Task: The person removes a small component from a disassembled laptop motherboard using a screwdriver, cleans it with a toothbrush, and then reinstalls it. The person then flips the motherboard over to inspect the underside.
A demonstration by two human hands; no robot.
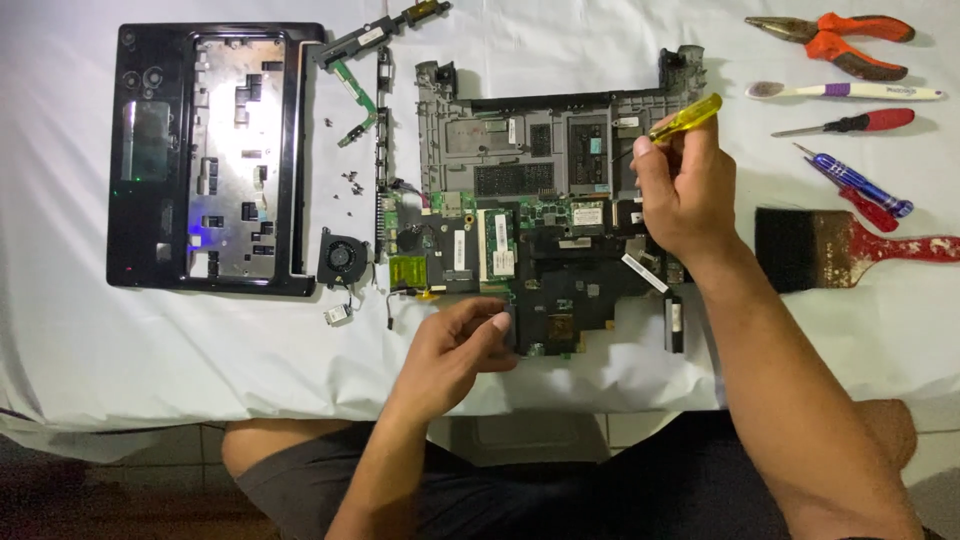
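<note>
The right hand (685, 195) is closed around a yellow-handled screwdriver (683, 118) over the far right of the opened laptop base (545, 150) at the table's middle, while the left hand (460, 350), fingers curled and holding nothing, rests against the motherboard's (560, 290) near edge.

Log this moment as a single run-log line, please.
right hand: holds yellow-handled screwdriver, tip at gray laptop base | left hand: rests on motherboard front edge | white cloth underneath
</note>
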